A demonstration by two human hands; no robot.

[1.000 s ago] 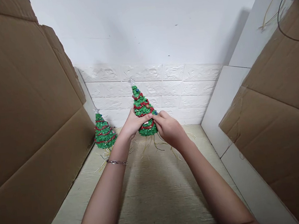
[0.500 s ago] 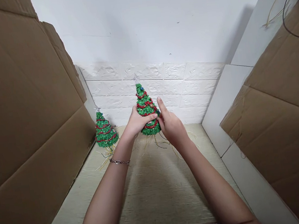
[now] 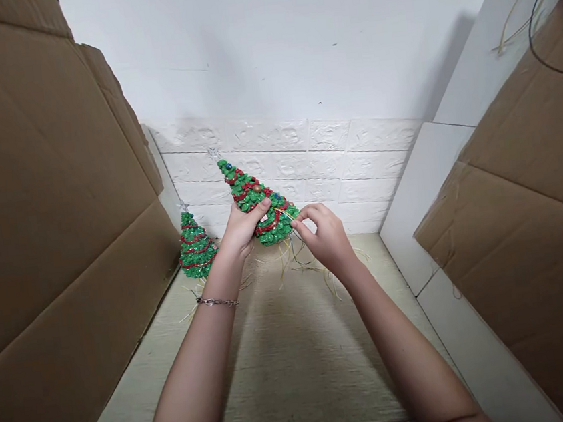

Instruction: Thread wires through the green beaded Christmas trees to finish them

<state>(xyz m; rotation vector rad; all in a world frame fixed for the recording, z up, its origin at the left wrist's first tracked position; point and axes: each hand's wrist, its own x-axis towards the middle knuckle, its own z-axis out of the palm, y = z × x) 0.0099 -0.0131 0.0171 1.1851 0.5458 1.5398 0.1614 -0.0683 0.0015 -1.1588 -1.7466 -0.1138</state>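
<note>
A small decorated Christmas tree, green with red garland, coloured balls and a clear star on top, is held up in my left hand. The tree leans to the left, my thumb across its front and the fingers hidden behind it. At its lower right, my right hand pinches pale yellow wires that lie against the branches. More yellow and dark wires hang below the tree's base. To the left stands a second, similar tree, partly behind my left forearm.
Brown cardboard walls the left side, and another cardboard sheet stands at the right. White brick-patterned panelling closes the back of the pale wooden table. Loose yellow wires lie on the table beyond my right wrist.
The tree has tilted, its star swinging left, and my left hand has moved slightly left with it. My right index finger, raised before, has bent into a pinch on the yellow wires.
</note>
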